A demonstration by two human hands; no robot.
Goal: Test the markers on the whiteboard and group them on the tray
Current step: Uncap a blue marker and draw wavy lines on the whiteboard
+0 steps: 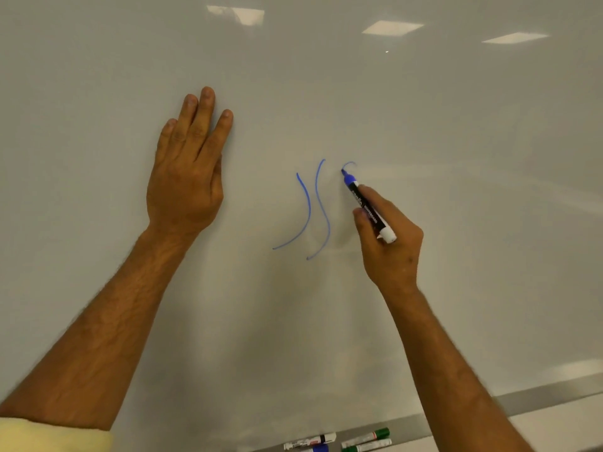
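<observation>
Nearest to me, below my right forearm, the tray (404, 425) runs along the foot of the whiteboard (456, 141), and several markers lie on it: two green-capped markers (367, 440) side by side, a white marker with a black and red band (310, 442) to their left, and a blue cap (318, 449) just showing at the bottom edge. A pale yellow sleeve (49, 435) covers my left arm near the elbow. Farther up, my right hand (388, 243) pinches the blue marker (368, 207) between thumb and fingers, its white end resting over my knuckles and its uncapped tip touching the board at the start of a short blue hook (348, 164). Just left of that tip stand two long curved blue strokes (315, 210), between my two hands. My left hand (186, 171) lies flat on the board, fingers straight and close together, well apart from the marker. Highest up, bright ceiling lights (391, 27) reflect in the glossy surface.
</observation>
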